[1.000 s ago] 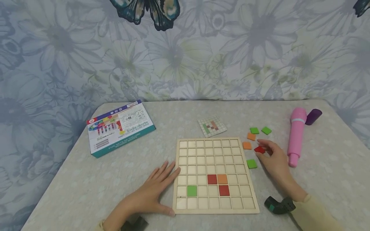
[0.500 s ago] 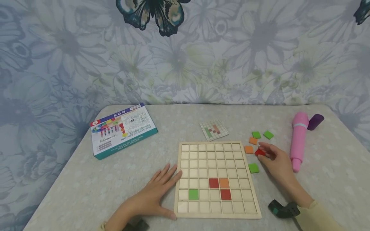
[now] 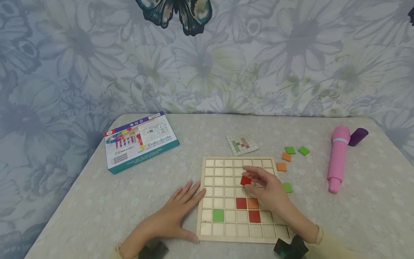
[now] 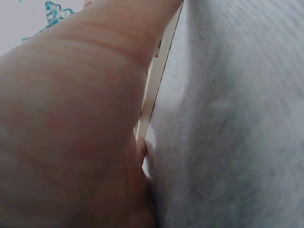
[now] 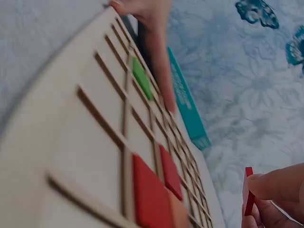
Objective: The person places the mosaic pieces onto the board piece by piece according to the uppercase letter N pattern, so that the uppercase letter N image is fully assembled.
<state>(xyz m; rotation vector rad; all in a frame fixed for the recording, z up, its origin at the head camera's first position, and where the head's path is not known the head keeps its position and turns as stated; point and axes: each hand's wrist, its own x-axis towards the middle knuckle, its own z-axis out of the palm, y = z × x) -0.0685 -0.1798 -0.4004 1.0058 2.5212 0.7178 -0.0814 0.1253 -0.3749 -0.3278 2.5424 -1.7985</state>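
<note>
My right hand [image 3: 266,189] pinches a red square tile [image 3: 245,180] above the middle of the wooden grid board [image 3: 200,219]. In the right wrist view the held tile [image 5: 249,191] stands on edge between thumb and fingers. My left hand [image 3: 173,212] lies flat with fingers spread, its fingertips and thumb at the board's left edge. Set in the grid are a green tile [image 3: 218,215], a red tile [image 3: 241,203], an orange tile [image 3: 253,203] below and right of the held one, and another red tile [image 3: 254,216]. The left wrist view shows mostly forearm and the board's side [image 4: 154,90].
Right of the board lie loose green tiles [image 3: 290,150] and orange tiles [image 3: 281,167]. A small pattern card [image 3: 242,142] is behind the board. A cardboard box [image 3: 141,142] sits at the left, a pink cylindrical object [image 3: 339,160] and a purple piece [image 3: 358,137] at the right.
My right hand has carried the red tile from beside the loose tiles leftward over the board. My left hand has stayed at the board's edge. The head view has shifted slightly.
</note>
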